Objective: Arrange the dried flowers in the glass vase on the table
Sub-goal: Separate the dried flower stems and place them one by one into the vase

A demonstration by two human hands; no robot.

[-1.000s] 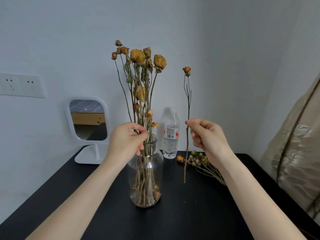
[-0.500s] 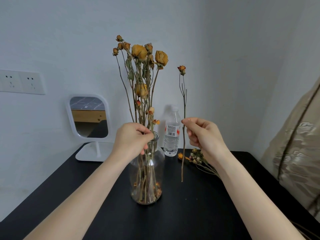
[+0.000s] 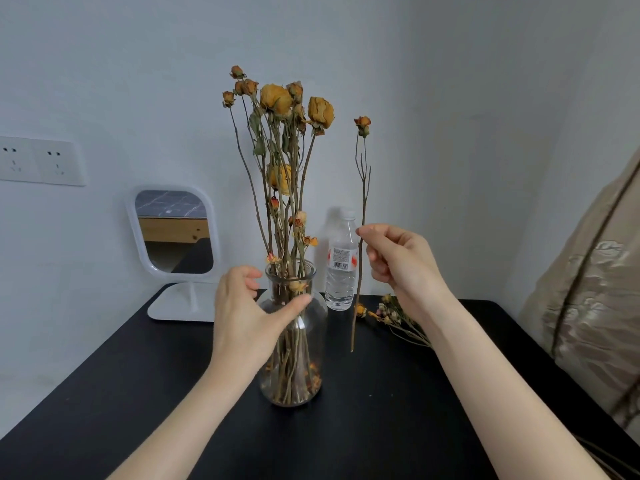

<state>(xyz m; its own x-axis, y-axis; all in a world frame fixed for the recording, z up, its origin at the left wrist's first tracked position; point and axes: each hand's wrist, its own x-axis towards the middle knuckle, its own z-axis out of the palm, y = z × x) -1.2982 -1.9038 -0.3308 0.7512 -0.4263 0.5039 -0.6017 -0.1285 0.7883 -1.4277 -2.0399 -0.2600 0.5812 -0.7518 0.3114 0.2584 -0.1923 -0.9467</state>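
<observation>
A clear glass vase (image 3: pixel 313 344) stands mid-table on the black table (image 3: pixel 381 427), holding several dried yellow and orange roses (image 3: pixel 277 98). My left hand (image 3: pixel 246 313) cups the vase's left shoulder just under the neck; the thumb lies across the front glass and the fingers curl behind. To the right of the vase, my right hand (image 3: pixel 398 261) pinches a single dried stem (image 3: pixel 362 202) between thumb and forefinger, holding it upright. Its small orange bud is at the top and its lower end hangs just above the table.
A plastic water bottle (image 3: pixel 341 265) stands behind the vase. More dried flowers (image 3: pixel 391 311) lie on the table behind my right wrist. A white standing mirror (image 3: pixel 173 233) is at the back left, and beige fabric (image 3: pixel 595 306) is at the right edge.
My left hand let go of the stems at the vase's mouth and dropped to cup the vase's shoulder. My right hand kept the single stem upright beside the vase.
</observation>
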